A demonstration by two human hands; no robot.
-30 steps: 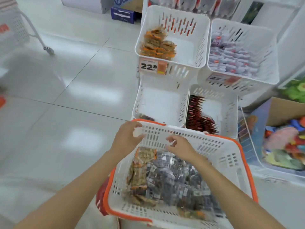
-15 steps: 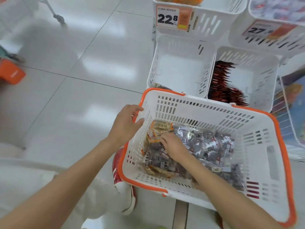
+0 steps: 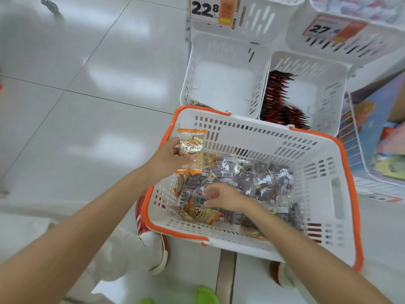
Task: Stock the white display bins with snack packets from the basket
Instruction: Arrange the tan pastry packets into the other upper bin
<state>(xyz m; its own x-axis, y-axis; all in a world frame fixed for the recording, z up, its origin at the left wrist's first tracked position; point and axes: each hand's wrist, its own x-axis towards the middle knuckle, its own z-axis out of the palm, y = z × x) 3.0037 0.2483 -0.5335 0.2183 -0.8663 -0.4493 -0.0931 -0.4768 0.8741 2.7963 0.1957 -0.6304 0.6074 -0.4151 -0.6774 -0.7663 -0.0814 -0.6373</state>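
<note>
I am lifting one orange-edged snack packet (image 3: pixel 190 151) out of the basket (image 3: pixel 263 137), left grip (image 3: pixel 168 156) clamped on it above the left rim. Right grip (image 3: pixel 221 195) is resting loosely apart on the pile (image 3: pixel 252 178) inside. Next, I judge, it is going forward over the basket's far wall into the near-bare white bin (image 3: pixel 225 84), beside the red packets (image 3: pixel 278 99).

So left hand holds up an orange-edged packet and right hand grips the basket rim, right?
No: the right hand is down inside the basket, on the packets, not on the rim. The left hand does hold the orange-edged packet. Head view.
</note>
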